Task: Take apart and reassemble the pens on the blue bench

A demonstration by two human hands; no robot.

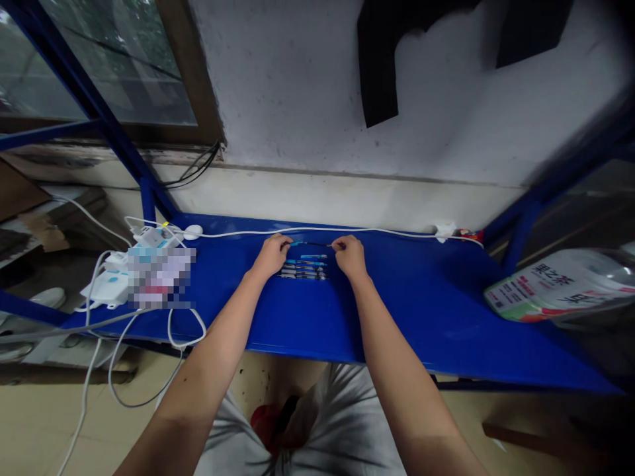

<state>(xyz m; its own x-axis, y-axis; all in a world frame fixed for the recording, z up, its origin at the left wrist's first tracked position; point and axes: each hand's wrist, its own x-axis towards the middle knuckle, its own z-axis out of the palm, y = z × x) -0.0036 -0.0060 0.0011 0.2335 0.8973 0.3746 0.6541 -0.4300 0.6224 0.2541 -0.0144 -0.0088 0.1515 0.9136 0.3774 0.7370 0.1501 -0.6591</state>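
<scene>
While the left hand (pixel 272 254) pinches one end, fingertips nearly together, the right (pixel 350 256) pinches the other — seemingly to steady that slim, light-blue-and-dark pen (pixel 297 244) lengthwise — just beyond slim, blue-and-dark plastic pens (pixel 303 269) on the glossy blue shelf (pixel 421 297), lined up parallel, probably for tidiness.

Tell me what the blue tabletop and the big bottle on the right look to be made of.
Tabletop: probably painted metal, smooth and semi-gloss; it has an even blue coat and soft sheen, though laminate is possible.

Bottle: likely clear plastic, glossy; its see-through body shows highlights, and a printed label covers part of it.
</scene>
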